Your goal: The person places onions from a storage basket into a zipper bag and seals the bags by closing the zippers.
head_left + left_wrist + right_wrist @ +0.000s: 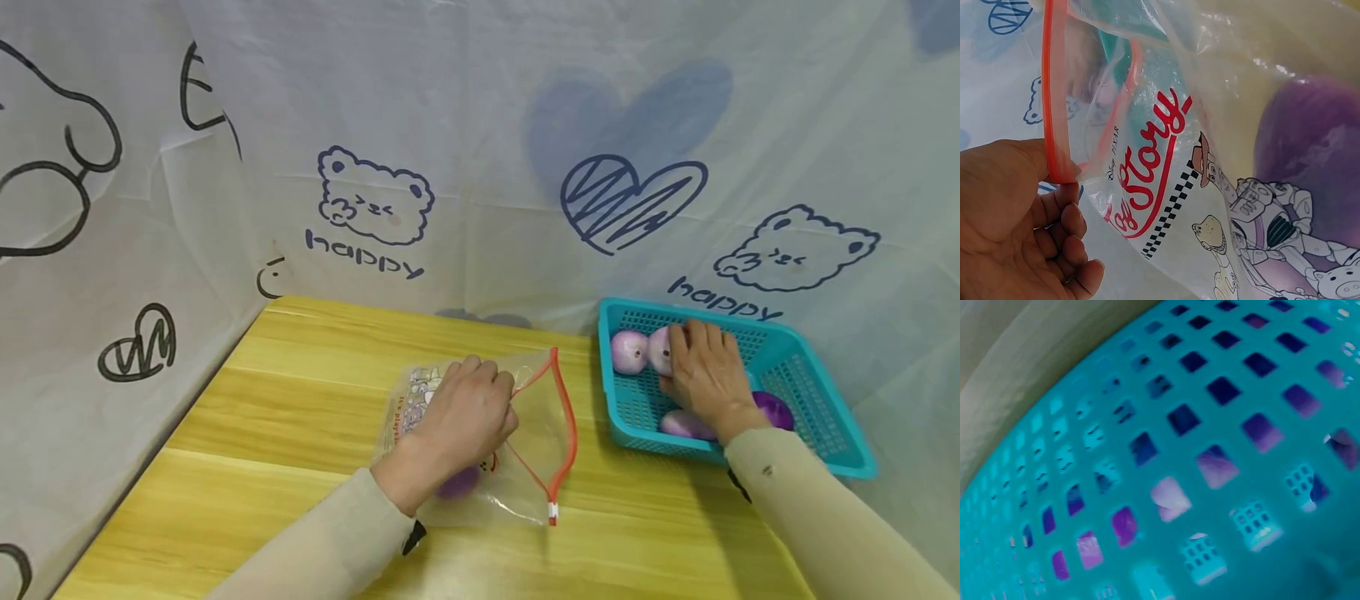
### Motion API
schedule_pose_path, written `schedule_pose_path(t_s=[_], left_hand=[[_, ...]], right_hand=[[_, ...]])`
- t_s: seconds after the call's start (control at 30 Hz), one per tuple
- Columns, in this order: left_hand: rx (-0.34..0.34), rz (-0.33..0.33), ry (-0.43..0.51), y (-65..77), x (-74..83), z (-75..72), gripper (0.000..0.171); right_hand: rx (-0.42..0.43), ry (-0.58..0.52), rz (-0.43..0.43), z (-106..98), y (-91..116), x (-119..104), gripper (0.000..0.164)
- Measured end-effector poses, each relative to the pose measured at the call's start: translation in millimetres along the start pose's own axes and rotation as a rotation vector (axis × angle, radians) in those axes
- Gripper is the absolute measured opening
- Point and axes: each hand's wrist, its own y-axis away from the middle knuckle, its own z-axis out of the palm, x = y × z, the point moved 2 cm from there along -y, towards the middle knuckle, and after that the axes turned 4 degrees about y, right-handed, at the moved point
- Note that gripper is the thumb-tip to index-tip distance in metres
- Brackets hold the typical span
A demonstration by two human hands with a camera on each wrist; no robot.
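My left hand (468,412) pinches the red zip edge of a clear zip bag (1147,119) between thumb and fingers. The bag's mouth gapes toward the right, and cartoon figures and red lettering are printed on its side. Inside it shows a purple onion (1310,144), partly covered by the print. Over at the teal basket (832,400), my right hand (708,375) reaches in and curls its fingers over a pale purple onion (659,350). In the right wrist view the basket's perforated wall (1166,456) hides that hand.
Left of the gripped onion sits another pale onion (628,352) in the basket. A long pale purple one (684,424) and a dark purple one (772,410) lie under the right wrist. A patterned white sheet (480,167) rises behind the wooden table (300,392).
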Motion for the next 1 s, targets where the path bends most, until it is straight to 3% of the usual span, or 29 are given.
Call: schedule_pose_path(t_s=[0.33, 0.7, 1.0], left_hand=[[0.043, 0.007, 0.009, -1.6, -1.8, -4.3, 0.019], [0.04, -0.007, 0.013, -4.5, -4.1, -6.2, 0.018], [0.038, -0.016, 0.004, -7.2, -6.8, -9.7, 0.016]], right_hand=[[0.12, 0.021, -0.061, -22.6, -3.5, -9.0, 0.074], [0.133, 0.019, -0.113, -49.1, -8.6, -28.9, 0.082], [0.21, -0.026, -0.144, -71.2, -13.4, -49.8, 0.081]])
